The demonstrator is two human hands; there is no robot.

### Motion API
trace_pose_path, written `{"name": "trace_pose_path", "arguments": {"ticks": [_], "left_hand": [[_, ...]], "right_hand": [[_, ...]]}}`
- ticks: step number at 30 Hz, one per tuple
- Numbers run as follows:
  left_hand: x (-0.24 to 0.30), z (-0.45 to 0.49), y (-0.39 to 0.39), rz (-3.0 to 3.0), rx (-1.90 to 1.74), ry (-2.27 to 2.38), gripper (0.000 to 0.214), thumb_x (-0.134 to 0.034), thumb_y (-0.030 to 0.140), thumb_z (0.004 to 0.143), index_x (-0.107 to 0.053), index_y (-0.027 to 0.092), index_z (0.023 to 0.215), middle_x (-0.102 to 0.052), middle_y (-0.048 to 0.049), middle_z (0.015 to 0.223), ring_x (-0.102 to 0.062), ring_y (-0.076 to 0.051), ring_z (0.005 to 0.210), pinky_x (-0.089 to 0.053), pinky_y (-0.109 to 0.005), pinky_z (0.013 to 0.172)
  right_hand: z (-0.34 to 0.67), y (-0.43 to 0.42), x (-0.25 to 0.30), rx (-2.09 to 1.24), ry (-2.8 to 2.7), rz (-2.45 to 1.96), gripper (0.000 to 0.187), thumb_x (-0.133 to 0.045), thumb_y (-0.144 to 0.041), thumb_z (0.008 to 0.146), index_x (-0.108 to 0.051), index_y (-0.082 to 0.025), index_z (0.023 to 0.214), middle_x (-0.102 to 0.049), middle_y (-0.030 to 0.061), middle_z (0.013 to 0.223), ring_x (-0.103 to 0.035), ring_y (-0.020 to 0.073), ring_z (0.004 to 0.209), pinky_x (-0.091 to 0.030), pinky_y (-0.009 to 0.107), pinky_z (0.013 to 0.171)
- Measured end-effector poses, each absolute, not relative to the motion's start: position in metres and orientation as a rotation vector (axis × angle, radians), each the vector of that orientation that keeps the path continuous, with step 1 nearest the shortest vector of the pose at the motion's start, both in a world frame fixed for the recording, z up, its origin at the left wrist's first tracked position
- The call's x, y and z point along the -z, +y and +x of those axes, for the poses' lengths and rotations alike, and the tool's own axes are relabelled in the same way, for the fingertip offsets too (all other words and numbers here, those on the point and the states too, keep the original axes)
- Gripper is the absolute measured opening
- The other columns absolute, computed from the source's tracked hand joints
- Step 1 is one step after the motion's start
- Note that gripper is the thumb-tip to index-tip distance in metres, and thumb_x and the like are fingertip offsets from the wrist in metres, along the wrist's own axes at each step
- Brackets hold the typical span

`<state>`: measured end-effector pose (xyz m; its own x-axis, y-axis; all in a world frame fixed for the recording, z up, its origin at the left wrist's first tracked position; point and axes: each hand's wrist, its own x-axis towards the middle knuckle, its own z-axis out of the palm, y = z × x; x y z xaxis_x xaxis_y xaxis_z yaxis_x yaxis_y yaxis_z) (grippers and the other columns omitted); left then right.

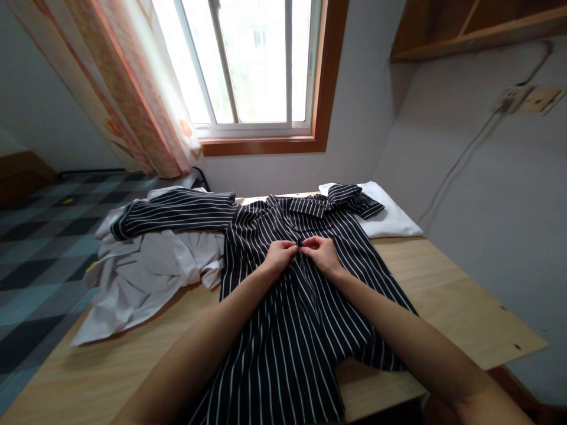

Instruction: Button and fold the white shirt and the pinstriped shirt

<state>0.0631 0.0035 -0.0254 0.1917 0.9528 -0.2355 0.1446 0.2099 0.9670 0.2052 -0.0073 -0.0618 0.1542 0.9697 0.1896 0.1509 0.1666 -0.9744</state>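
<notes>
A black shirt with thin white stripes [283, 330] lies spread front-up on a wooden table [447, 307], collar toward the window. My left hand [279, 257] and my right hand [322, 252] meet at the shirt's front placket, just below the collar. Both pinch the fabric edges with closed fingers around a small dark button between them. One striped sleeve stretches out to the left, the other folds over at the upper right.
A crumpled white garment [146, 271] lies on the table's left side, partly under the striped sleeve. A folded white cloth [390, 215] sits at the back right. Window and curtain [137, 88] stand behind; a tiled floor lies to the left, a wall to the right.
</notes>
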Motion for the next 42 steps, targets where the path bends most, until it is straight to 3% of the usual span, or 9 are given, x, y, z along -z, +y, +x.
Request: {"name": "trace_pose_path", "arguments": {"ticks": [5,8,11,16,25,33,36,39,42], "left_hand": [[0.022,0.065,0.002,1.249,-0.806,1.276,0.017,-0.056,0.015,0.083,-0.068,0.011,0.071,-0.048,0.005,0.048,-0.043,-0.006,0.038,-0.036,-0.018,0.038],[0.021,0.064,0.001,1.286,-0.825,1.26,0.019,-0.061,0.024,0.082,-0.07,0.01,0.072,-0.048,0.0044,0.048,-0.042,-0.006,0.039,-0.035,-0.017,0.038],[0.024,0.064,0.0,1.289,-0.861,1.256,0.017,-0.061,0.022,0.079,-0.07,0.011,0.071,-0.048,0.0043,0.049,-0.041,-0.006,0.041,-0.034,-0.017,0.039],[0.037,0.064,0.004,1.315,-0.939,1.221,0.017,-0.058,0.022,0.076,-0.066,0.012,0.064,-0.05,0.0037,0.052,-0.041,-0.007,0.045,-0.032,-0.018,0.043],[0.045,0.064,0.007,1.594,-1.056,1.248,0.019,-0.054,0.024,0.078,-0.063,0.015,0.064,-0.059,-0.0002,0.062,-0.051,-0.012,0.061,-0.038,-0.022,0.059],[0.035,0.066,0.002,1.8,-1.067,1.313,0.022,-0.051,0.024,0.084,-0.067,0.015,0.071,-0.066,-0.0034,0.071,-0.058,-0.015,0.069,-0.041,-0.025,0.067],[0.035,0.067,0.002,1.818,-1.005,1.3,0.028,-0.048,0.027,0.085,-0.064,0.015,0.066,-0.063,-0.0025,0.067,-0.056,-0.015,0.067,-0.039,-0.025,0.064],[0.037,0.066,0.004,1.79,-0.994,1.218,0.03,-0.047,0.029,0.085,-0.061,0.015,0.062,-0.059,-0.0012,0.064,-0.052,-0.014,0.065,-0.038,-0.024,0.062],[0.038,0.065,0.004,1.73,-1.034,1.149,0.021,-0.05,0.028,0.082,-0.063,0.015,0.07,-0.061,-0.0011,0.07,-0.053,-0.014,0.068,-0.041,-0.024,0.065]], "right_hand": [[0.201,-0.015,0.057,-0.547,-1.454,-1.364,0.005,-0.067,-0.022,0.074,-0.07,-0.018,0.074,-0.071,0.0035,0.074,-0.064,0.0183,0.066,-0.05,0.031,0.068],[0.198,-0.021,0.053,-0.348,-1.552,-1.399,0.007,-0.063,-0.019,0.078,-0.07,-0.019,0.076,-0.07,0.0046,0.077,-0.064,0.0191,0.069,-0.049,0.032,0.07],[0.196,-0.025,0.05,-0.244,-1.594,-1.413,0.01,-0.062,-0.017,0.08,-0.069,-0.019,0.075,-0.07,0.0051,0.078,-0.064,0.0196,0.071,-0.048,0.032,0.071],[0.195,-0.026,0.049,-0.268,-1.591,-1.373,0.009,-0.062,-0.019,0.081,-0.069,-0.019,0.075,-0.07,0.0049,0.078,-0.065,0.0194,0.072,-0.049,0.032,0.072],[0.199,-0.02,0.051,-0.603,-1.451,-1.313,0.008,-0.064,-0.027,0.078,-0.069,-0.02,0.077,-0.072,0.0037,0.077,-0.066,0.0198,0.071,-0.052,0.032,0.072],[0.199,-0.024,0.046,-0.232,-1.694,-1.371,0.014,-0.05,-0.02,0.089,-0.063,-0.021,0.083,-0.067,0.0065,0.083,-0.062,0.0215,0.078,-0.046,0.033,0.076],[0.197,-0.025,0.048,-0.11,-1.73,-1.33,0.018,-0.044,-0.02,0.092,-0.062,-0.02,0.086,-0.065,0.0087,0.085,-0.061,0.0231,0.081,-0.046,0.034,0.078],[0.197,-0.025,0.05,-0.078,-1.725,-1.309,0.02,-0.042,-0.02,0.093,-0.061,-0.02,0.086,-0.064,0.0089,0.085,-0.06,0.0235,0.082,-0.046,0.035,0.079],[0.199,-0.025,0.049,-0.144,-1.695,-1.286,0.018,-0.045,-0.02,0.092,-0.061,-0.021,0.084,-0.064,0.0073,0.085,-0.06,0.0225,0.082,-0.046,0.034,0.079]]}}
